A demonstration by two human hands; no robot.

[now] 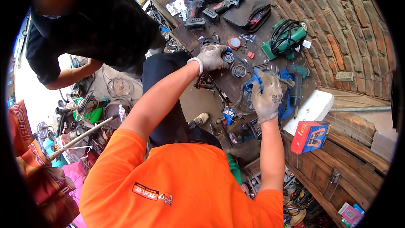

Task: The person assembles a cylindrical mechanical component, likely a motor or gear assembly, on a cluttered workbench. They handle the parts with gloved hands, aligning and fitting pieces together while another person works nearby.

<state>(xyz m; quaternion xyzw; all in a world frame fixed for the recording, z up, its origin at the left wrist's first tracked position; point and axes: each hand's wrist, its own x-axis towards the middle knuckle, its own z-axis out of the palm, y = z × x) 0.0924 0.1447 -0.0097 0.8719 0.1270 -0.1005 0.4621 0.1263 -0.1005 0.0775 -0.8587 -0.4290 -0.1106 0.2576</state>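
Note:
My left hand [212,57], in a pale work glove, is closed at the near-left edge of the workbench [213,86]. Its fingers wrap round a small round metal part [228,57] that shows at the fingertips. Just right of it lies another round, dark metal part [239,71]. My right hand [268,94], gloved too, is closed on a crumpled blue cloth [256,77], which pokes out past the fingers. Beside this hand, a teal power tool [298,80] rests on more blue material. A shallow red-rimmed round tin [234,42] sits farther back.
Two cordless drills [195,6] and a black zip case [249,12] lie at the back. A green corded tool [286,38] stands near the brick wall [333,25]. At right are a white foam block [310,107] and red box [310,136]. A person in black [105,25] stands at left.

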